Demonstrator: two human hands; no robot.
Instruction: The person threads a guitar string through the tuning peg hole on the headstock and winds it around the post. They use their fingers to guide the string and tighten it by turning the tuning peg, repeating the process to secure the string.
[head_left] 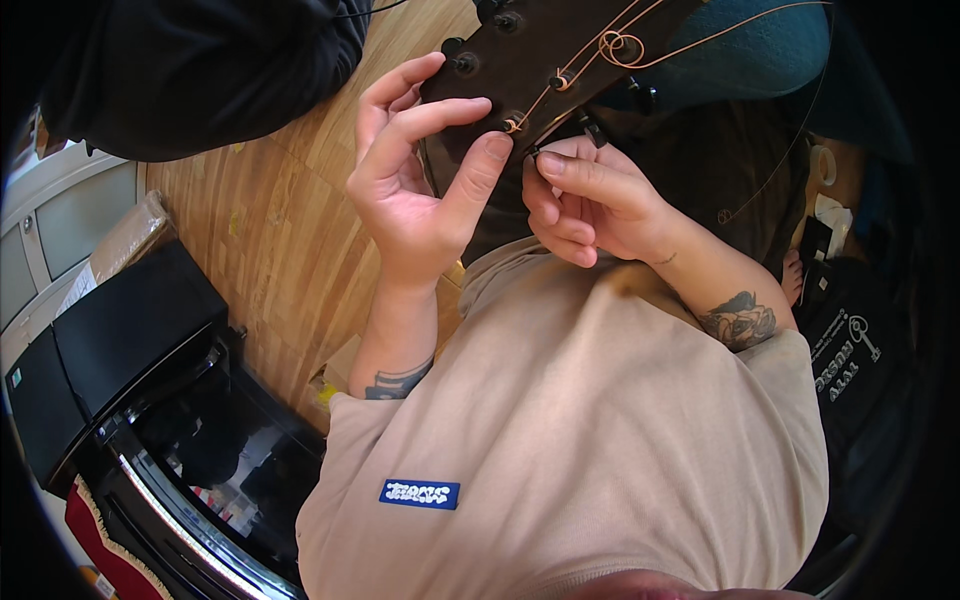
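A beige shirt (570,430) with a small blue patch fills the lower centre of the frame. Beyond it, at upper centre, both bare hands work at a dark headstock (505,70), which reaches to the top edge. The left hand (415,195) has its fingers spread and loosely bent, the thumb well apart from the forefinger; its thumb tip is at a tuning post (512,124) wound with copper-coloured string (690,52). Whether it presses the winding, I cannot tell. The right hand (605,195) has thumb and forefinger closed on a tuning key (533,151), mostly covered, at the headstock's lower edge; its other fingers curl beneath. The string loops at upper right, its free length arching toward the top right. Farther off, glossy black furniture (140,325) stands at lower left on a wooden floor (270,200), with black fabric (200,75) at upper left.
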